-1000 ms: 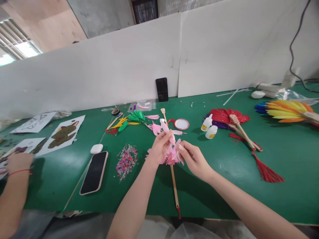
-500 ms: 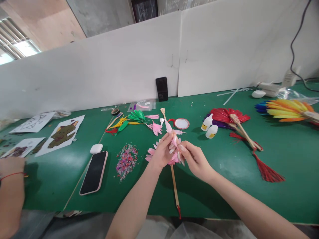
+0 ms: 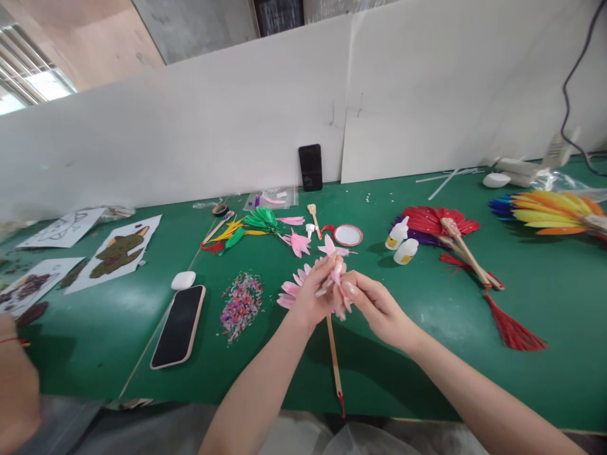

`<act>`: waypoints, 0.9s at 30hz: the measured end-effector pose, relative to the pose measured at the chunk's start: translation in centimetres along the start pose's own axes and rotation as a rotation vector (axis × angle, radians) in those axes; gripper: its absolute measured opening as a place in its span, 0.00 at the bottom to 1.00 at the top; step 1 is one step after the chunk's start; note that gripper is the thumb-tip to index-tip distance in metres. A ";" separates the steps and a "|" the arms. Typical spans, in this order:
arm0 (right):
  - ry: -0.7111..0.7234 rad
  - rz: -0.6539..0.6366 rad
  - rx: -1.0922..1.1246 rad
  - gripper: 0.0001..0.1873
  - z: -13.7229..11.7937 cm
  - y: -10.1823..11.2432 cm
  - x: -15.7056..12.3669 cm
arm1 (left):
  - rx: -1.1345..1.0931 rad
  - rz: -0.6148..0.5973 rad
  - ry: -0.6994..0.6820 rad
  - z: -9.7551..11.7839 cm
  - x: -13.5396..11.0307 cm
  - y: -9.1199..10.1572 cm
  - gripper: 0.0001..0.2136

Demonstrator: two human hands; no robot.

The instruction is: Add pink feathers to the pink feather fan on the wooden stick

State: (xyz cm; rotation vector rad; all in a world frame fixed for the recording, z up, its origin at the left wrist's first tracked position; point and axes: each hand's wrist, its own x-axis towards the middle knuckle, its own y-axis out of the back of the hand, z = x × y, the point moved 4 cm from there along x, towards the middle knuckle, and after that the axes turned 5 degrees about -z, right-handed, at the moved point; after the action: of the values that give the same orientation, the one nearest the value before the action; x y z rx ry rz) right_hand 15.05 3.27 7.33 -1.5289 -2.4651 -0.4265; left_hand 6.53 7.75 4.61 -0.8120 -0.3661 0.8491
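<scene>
My left hand and my right hand are closed together in the middle, pinching a small pink feather between their fingertips; the fingers partly cover it. Right beneath them on the table lies a pink feather fan, its wooden handle pointing toward me and ending in a red cord. Beyond my hands are a loose bunch of pink feathers, a small white glue bottle and a round white disc with a red rim.
Two glue bottles stand right of my hands, near a red feather fan and a rainbow one. To the left lie a pile of coloured bits, a phone and green feathers. A co-worker's arm rests far left.
The pink feather has turned and lowered slightly between my fingers, and both hands stay close together. At the far left, the co-worker's hand has moved down and back. The view has shifted a little.
</scene>
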 end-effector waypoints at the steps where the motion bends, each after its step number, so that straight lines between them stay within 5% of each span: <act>1: 0.001 -0.016 0.017 0.16 -0.1 0.0 0.1 | -0.001 0.008 -0.018 0.0 0.0 -0.1 0.15; 6: -0.006 -0.010 0.018 0.15 -0.3 -0.5 0.2 | 0.045 0.092 -0.106 0.9 0.1 0.4 0.15; 13: 0.010 -0.069 0.125 0.14 -0.1 -2.9 -0.7 | 0.054 0.214 -0.410 4.8 0.3 2.5 0.17; 19: -0.205 0.223 0.288 0.17 2.2 -0.6 0.2 | 0.154 0.224 -0.380 4.0 0.4 2.3 0.12; 27: -0.324 0.196 0.417 0.22 3.4 -0.4 0.7 | 0.234 0.276 -0.229 2.6 0.3 2.5 0.12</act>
State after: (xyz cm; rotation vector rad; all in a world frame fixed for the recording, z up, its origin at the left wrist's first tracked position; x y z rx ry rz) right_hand 14.27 4.85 4.26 -1.7286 -2.3811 0.3759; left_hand 3.93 10.25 4.41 -0.5546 -0.3515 1.2244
